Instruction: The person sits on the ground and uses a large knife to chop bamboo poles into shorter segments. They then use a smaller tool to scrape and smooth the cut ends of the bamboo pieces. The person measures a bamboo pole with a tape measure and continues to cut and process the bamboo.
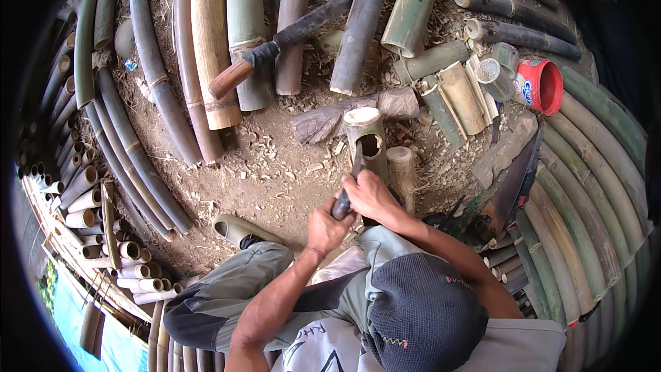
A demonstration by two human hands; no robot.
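Observation:
A pale bamboo tube (pixel 362 118) with a dark hole cut in its side stands in front of me. The narrow blade of a knife (pixel 357 159) reaches to the edge of that hole; its tip is hard to make out. My right hand (pixel 372 197) is closed round the knife close to the blade. Lower down, my left hand (pixel 329 226) is closed at the dark handle's rear end. Behind the tube lies a rough log (pixel 317 126), and a short wooden stump (pixel 401 173) stands to its right.
A large knife with a wooden handle (pixel 231 80) rests across long bamboo poles (pixel 246 27). A red tub (pixel 549 87) stands at right by split bamboo pieces (pixel 460 100). A saw (pixel 508 191) lies nearer. Bamboo stacks (pixel 578 186) line both sides; shavings litter the dirt.

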